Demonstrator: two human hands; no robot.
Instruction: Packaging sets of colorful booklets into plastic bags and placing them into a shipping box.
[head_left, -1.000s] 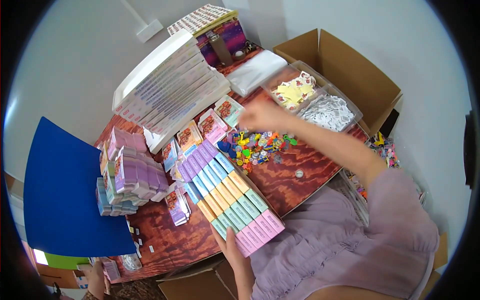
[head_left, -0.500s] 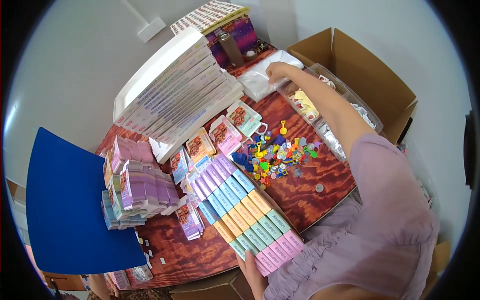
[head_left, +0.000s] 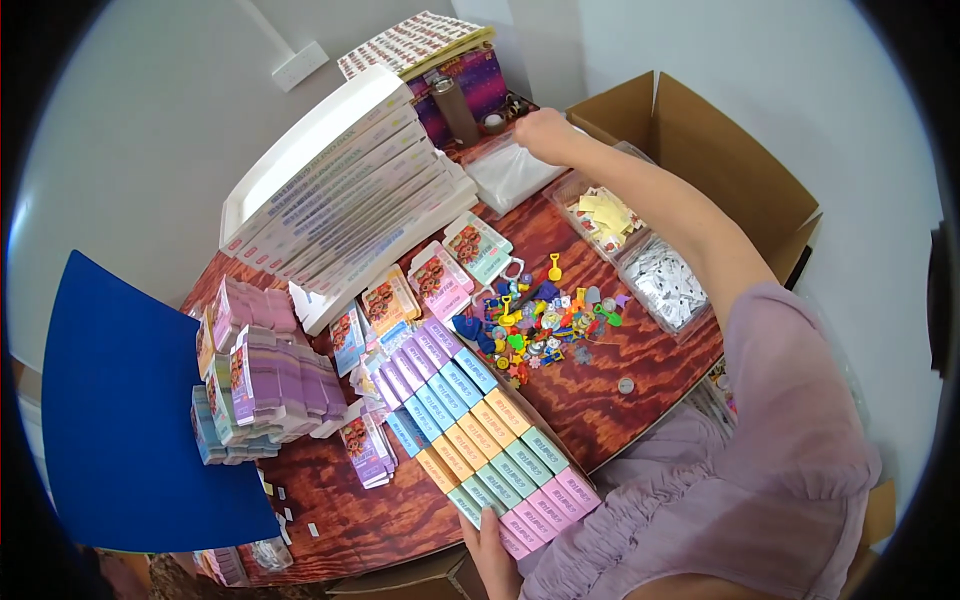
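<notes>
My right hand reaches far across the wooden table and rests on a stack of clear plastic bags at the back; its fingers look closed on the top bag, though I cannot be sure. At the near edge my left hand holds the end of a tray of pastel boxes in purple, blue, orange, green and pink rows. A heap of small colourful toy pieces lies between the two hands.
A leaning stack of white flat boxes, purple packet bundles, a blue board, clear bins with yellow and white pieces, an open cardboard box, loose illustrated small packets, and a coin-like disc.
My right hand rose from the toy heap and stretched past the bins to the clear bags at the table's far end. The left hand stayed on the pastel boxes.
</notes>
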